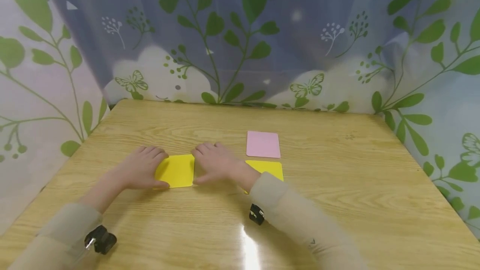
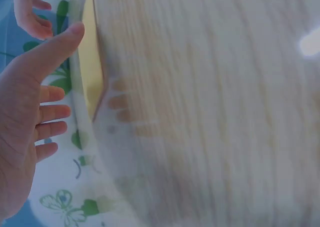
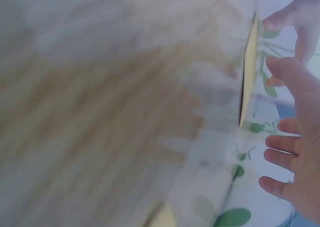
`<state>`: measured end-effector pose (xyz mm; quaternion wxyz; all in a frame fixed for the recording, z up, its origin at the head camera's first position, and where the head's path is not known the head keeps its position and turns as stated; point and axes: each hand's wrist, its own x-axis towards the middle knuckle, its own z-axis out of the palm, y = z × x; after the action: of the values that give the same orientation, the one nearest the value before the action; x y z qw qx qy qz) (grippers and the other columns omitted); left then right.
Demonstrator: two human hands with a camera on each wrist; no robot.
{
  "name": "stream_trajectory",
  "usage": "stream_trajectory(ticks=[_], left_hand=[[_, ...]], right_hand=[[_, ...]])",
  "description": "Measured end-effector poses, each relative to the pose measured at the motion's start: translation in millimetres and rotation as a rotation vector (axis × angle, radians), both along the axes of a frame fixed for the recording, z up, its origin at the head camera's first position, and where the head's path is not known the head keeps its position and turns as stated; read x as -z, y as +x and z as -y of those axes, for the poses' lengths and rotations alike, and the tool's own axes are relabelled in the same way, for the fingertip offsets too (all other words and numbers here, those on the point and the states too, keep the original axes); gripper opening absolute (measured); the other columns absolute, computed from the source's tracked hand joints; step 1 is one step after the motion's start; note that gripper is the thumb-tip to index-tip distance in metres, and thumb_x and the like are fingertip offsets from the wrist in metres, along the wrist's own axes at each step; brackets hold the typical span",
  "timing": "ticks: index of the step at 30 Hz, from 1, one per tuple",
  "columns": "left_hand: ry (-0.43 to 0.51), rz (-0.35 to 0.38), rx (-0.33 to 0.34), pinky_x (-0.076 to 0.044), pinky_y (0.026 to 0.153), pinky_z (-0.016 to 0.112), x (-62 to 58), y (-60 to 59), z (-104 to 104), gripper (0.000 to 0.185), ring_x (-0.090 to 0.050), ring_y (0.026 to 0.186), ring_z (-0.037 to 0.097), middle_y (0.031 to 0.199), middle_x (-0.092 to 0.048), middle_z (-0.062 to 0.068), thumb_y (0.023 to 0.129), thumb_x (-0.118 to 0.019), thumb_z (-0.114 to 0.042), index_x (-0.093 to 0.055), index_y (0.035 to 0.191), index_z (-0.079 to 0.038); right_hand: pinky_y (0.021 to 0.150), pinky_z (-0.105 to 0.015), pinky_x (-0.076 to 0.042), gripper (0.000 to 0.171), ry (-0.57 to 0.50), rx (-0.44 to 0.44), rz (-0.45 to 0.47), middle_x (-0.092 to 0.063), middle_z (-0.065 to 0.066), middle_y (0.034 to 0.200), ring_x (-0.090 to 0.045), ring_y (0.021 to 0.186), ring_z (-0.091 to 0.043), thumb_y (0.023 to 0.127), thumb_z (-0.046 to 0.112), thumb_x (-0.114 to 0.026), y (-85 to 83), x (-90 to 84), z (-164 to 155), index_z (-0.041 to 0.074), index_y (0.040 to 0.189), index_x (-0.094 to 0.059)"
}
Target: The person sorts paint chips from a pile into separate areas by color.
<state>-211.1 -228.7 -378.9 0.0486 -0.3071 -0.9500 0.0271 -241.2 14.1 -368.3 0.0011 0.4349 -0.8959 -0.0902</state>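
Yellow paper square (image 1: pixel 175 171) lies flat on desk (image 1: pixel 337 203) between left hand (image 1: pixel 140 168) and right hand (image 1: pixel 215 163), fingers straight, pressing its side edges; likely light, thin, easily creased, best lifted at an edge.

My head camera looked down over the worktop (image 1: pixel 337 186); both wrist cameras sat close beside each hand, sharing the yellow sheet (image 1: pixel 175 171).

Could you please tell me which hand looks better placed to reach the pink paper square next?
Probably the right hand: the pink paper square lies just beyond it on its own side, while the left hand would have to cross the yellow paper square.
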Motion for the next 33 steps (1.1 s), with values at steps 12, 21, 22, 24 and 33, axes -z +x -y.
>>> stream_trajectory(ticks=[12, 21, 22, 24, 33], left_hand=[[0.027, 0.101, -0.004, -0.030, 0.099, 0.056, 11.6, -1.2, 13, 0.091, -0.041, 0.119, 0.041, 0.130, -0.048, 0.022, 0.072, -0.060, -0.068, -0.048, 0.128, 0.003], [0.037, 0.087, 0.009, -0.030, 0.100, 0.054, 16.7, -5.9, 15, 0.083, -0.044, 0.118, 0.036, 0.126, -0.052, 0.017, 0.076, -0.057, -0.067, -0.051, 0.127, -0.002], [0.039, 0.079, 0.014, -0.030, 0.100, 0.054, 17.4, -6.5, 15, 0.082, -0.045, 0.117, 0.036, 0.125, -0.052, 0.016, 0.076, -0.058, -0.067, -0.052, 0.126, -0.002], [0.045, 0.068, 0.021, -0.031, 0.099, 0.053, 18.5, -7.7, 15, 0.081, -0.046, 0.116, 0.035, 0.124, -0.054, 0.016, 0.075, -0.058, -0.066, -0.054, 0.124, -0.002], [0.061, 0.069, 0.026, -0.035, 0.096, 0.052, 17.2, -8.3, 16, 0.078, -0.051, 0.110, 0.033, 0.119, -0.057, 0.013, 0.074, -0.061, -0.066, -0.056, 0.120, -0.004]], right_hand=[[0.104, -0.041, -0.029, 0.093, 0.084, 0.048, 0.098, -0.033, -0.005, 0.144, -0.029, 0.132, -0.019, 0.077, 0.071, -0.050, 1.4, 8.4, 20, 0.009, 0.144, -0.030], [0.103, -0.039, -0.031, 0.092, 0.069, 0.077, 0.147, -0.036, -0.005, 0.142, -0.034, 0.128, -0.019, 0.078, 0.072, -0.049, -7.5, 12.9, 22, 0.009, 0.143, -0.032], [0.102, -0.038, -0.032, 0.091, 0.068, 0.076, 0.145, -0.037, -0.005, 0.141, -0.035, 0.127, -0.019, 0.078, 0.072, -0.049, -8.0, 13.0, 22, 0.010, 0.143, -0.033], [0.101, -0.037, -0.034, 0.090, 0.066, 0.072, 0.141, -0.038, -0.005, 0.139, -0.037, 0.125, -0.018, 0.078, 0.072, -0.049, -8.8, 13.4, 23, 0.010, 0.142, -0.034], [0.104, -0.039, -0.031, 0.092, 0.059, 0.069, 0.175, -0.036, -0.006, 0.141, -0.034, 0.128, -0.019, 0.077, 0.072, -0.050, -9.6, 14.7, 25, 0.011, 0.143, -0.033]])
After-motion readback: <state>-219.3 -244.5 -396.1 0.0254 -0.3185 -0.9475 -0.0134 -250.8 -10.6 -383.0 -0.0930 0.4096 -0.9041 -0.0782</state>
